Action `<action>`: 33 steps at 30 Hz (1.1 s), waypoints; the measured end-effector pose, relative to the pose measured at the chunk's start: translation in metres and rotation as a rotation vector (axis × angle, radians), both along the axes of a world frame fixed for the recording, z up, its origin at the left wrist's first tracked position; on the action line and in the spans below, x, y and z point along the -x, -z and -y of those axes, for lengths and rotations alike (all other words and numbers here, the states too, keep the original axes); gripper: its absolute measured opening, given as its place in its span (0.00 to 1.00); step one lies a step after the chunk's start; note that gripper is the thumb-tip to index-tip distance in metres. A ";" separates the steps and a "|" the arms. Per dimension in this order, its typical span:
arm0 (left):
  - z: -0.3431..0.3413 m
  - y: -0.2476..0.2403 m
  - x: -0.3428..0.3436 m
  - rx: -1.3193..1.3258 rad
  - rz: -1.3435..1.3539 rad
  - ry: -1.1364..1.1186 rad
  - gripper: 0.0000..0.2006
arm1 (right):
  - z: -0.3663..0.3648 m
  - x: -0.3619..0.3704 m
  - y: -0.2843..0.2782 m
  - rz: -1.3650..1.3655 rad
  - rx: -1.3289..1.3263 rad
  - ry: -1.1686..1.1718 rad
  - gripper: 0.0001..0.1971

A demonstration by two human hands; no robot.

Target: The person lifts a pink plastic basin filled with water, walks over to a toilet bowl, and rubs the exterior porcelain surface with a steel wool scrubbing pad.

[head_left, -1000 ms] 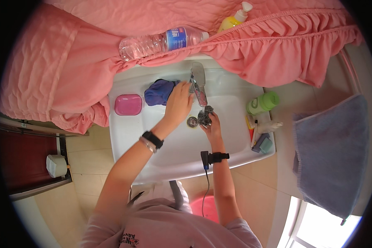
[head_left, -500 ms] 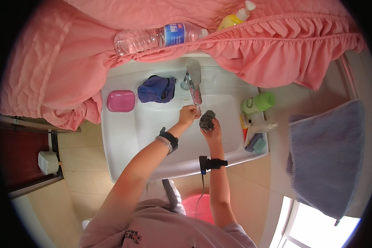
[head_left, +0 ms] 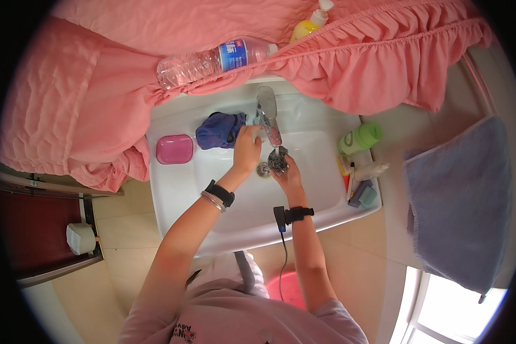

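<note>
In my right hand [head_left: 289,176] is a dark grey steel wool scrubber [head_left: 278,161], held just under the spout of the chrome faucet [head_left: 268,117]. A thin bright streak, apparently water, runs from the spout to the scrubber. My left hand [head_left: 247,150] is open, its fingertips up beside the faucet's body; whether they touch it I cannot tell. Just left of that hand lies a crumpled blue-purple cloth [head_left: 217,131] on the rim of the white sink [head_left: 212,195]. The round drain [head_left: 263,169] shows between my hands.
On the sink's left stands a pink soap dish [head_left: 175,149]. A green-capped bottle [head_left: 361,139], brushes and sponges [head_left: 363,195] line the right rim. Behind, a large water bottle [head_left: 212,62] and a yellow pump bottle [head_left: 310,26] rest on pink fabric [head_left: 378,74]. A grey-blue towel [head_left: 458,206] hangs at right.
My left hand has moved up and left from near the scrubber to the faucet, its fingers unfolding. The scrubber is now under the spout, with a streak of water on it.
</note>
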State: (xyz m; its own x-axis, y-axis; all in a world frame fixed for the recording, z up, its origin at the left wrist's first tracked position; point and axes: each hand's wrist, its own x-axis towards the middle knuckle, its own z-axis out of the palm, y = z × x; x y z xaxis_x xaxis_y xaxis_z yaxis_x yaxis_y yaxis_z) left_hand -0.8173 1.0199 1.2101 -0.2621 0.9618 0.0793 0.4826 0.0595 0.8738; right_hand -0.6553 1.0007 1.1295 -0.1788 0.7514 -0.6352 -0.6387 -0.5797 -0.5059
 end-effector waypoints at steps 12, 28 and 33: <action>-0.004 -0.037 0.013 -0.374 -0.652 0.339 0.24 | 0.025 -0.009 -0.013 -0.099 0.052 -0.016 0.13; 0.191 0.054 0.076 0.721 -0.573 0.598 0.17 | 0.123 -0.022 0.035 1.383 -0.768 -1.356 0.19; 0.257 0.076 0.110 0.575 -0.620 0.471 0.15 | 0.118 -0.039 0.047 1.395 -1.030 -0.962 0.18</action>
State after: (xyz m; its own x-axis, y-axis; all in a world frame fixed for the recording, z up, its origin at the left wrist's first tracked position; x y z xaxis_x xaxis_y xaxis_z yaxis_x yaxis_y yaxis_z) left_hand -0.9273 0.7627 1.1345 0.0903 0.8927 -0.4415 0.9319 0.0807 0.3537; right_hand -0.6163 0.8827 1.0825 -0.5292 0.8377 -0.1348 0.7162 0.3558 -0.6004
